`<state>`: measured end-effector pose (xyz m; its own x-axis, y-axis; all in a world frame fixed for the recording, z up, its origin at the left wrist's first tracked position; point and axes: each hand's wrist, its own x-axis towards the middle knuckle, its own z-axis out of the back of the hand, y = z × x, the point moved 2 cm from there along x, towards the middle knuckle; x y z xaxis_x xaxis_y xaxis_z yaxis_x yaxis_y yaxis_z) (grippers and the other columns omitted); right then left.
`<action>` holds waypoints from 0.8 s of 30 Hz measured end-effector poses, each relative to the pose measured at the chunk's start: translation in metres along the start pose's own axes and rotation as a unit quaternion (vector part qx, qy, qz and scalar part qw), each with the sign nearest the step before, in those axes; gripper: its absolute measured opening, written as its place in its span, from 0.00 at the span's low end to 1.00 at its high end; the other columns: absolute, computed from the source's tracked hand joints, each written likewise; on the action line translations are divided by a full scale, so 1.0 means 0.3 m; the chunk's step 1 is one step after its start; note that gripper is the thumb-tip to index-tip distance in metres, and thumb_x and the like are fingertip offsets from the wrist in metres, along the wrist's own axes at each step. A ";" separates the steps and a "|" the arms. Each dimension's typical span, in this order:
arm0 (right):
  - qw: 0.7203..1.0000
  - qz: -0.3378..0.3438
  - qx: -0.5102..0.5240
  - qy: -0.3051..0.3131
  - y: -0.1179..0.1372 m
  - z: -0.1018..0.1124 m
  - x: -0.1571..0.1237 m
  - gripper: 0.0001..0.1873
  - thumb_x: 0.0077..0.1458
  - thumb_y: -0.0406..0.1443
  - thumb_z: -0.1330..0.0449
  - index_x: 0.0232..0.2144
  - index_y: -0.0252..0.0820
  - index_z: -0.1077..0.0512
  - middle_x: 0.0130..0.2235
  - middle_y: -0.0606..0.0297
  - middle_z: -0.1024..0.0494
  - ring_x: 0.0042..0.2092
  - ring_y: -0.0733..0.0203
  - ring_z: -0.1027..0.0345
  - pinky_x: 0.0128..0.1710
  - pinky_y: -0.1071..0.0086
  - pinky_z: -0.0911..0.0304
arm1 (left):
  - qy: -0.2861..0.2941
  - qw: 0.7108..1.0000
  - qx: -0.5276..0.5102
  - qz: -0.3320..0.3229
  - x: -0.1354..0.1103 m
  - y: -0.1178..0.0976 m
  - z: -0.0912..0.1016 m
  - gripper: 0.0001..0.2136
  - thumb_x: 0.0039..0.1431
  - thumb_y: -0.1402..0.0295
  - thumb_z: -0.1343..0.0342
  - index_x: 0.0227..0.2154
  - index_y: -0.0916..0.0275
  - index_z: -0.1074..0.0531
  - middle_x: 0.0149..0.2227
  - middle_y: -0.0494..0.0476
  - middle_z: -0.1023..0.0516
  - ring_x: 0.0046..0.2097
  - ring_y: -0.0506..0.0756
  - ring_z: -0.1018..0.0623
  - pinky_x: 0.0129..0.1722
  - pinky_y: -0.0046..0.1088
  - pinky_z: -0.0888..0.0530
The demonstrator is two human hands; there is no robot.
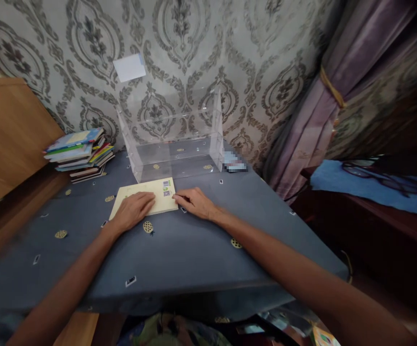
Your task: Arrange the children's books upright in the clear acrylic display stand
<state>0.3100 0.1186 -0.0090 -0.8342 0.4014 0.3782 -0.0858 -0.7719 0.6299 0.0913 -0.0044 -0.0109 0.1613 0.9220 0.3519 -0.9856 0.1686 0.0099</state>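
A pale yellow book (141, 188) lies closed on the cloth-covered table, its cover printed with a barcode and a square code near the right side. My left hand (135, 209) rests flat on the book's left and middle part, fingers stretched out. At the book's right edge is my right hand (195, 202), thumb and fingertips pinched together on that edge. Just behind the book stands a clear acrylic rack (172, 129) with tiered shelves and side panels.
A stack of books (80, 151) sits at the back left beside a wooden cabinet (13, 134). Right of the rack lies a small blurred item (234, 162). Glasses (374, 177) rest on a blue cloth (333, 180) at right. The table (194, 259) ends at a near edge.
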 end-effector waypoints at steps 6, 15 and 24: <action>1.000 -0.004 0.001 -0.002 0.013 -0.007 0.000 0.20 0.66 0.41 0.51 0.27 0.39 0.28 0.23 0.68 0.30 0.26 0.66 0.42 0.30 0.72 0.50 | 0.046 0.979 -0.006 0.196 -0.059 0.226 -0.005 0.24 0.66 0.57 0.58 0.58 0.65 0.32 0.61 0.66 0.28 0.62 0.63 0.29 0.63 0.46 0.33; 0.999 0.012 -0.037 0.000 0.034 -0.006 -0.002 0.16 0.64 0.36 0.49 0.30 0.38 0.24 0.27 0.64 0.25 0.28 0.65 0.39 0.31 0.71 0.48 | 0.109 0.976 -0.001 0.189 -0.052 0.260 0.012 0.29 0.66 0.55 0.62 0.62 0.68 0.36 0.64 0.67 0.33 0.65 0.61 0.33 0.65 0.41 0.38; 0.991 -0.054 -0.115 -0.034 0.005 0.015 0.003 0.15 0.61 0.34 0.47 0.35 0.38 0.20 0.31 0.60 0.19 0.30 0.60 0.29 0.32 0.70 0.43 | 0.273 0.931 -0.068 0.233 -0.074 0.078 0.184 0.21 0.60 0.46 0.52 0.40 0.59 0.28 0.35 0.59 0.22 0.38 0.61 0.22 0.32 0.31 0.28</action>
<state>0.3116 0.1202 -0.0046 -0.7755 0.5143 0.3662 -0.3011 -0.8110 0.5016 0.0618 -0.0403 0.0332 -0.2449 0.9396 -0.2392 -0.9455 -0.2861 -0.1557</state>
